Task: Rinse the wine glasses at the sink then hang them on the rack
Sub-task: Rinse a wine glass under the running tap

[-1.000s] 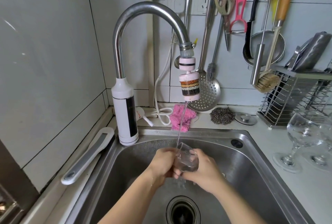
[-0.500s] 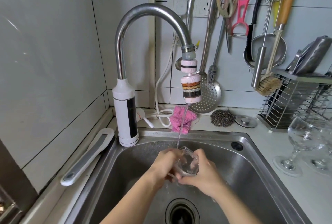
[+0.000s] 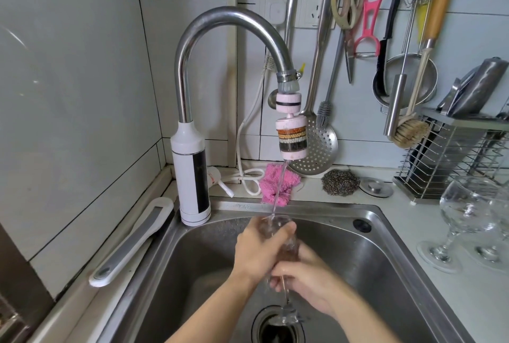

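Note:
A clear wine glass (image 3: 286, 249) stands nearly upright over the steel sink (image 3: 385, 254), its mouth under the thin stream from the faucet filter (image 3: 292, 136). My left hand (image 3: 259, 249) wraps round the bowl with the thumb across its rim. My right hand (image 3: 305, 279) grips the glass at the base of the bowl and the stem. The glass's foot (image 3: 287, 315) hangs above the drain (image 3: 278, 326). Two more wine glasses (image 3: 465, 213) stand upright on the counter at the right.
A chrome gooseneck faucet (image 3: 220, 20) rises at the sink's back left. A pink cloth (image 3: 278, 185), a steel scourer (image 3: 340, 181) and a drain plug (image 3: 376, 187) lie behind the sink. A wire rack (image 3: 451, 161) stands at the right; utensils hang on the wall.
The glass has been turned from tilted to nearly upright. My left hand moved up around the bowl, and my right hand slid down to the stem.

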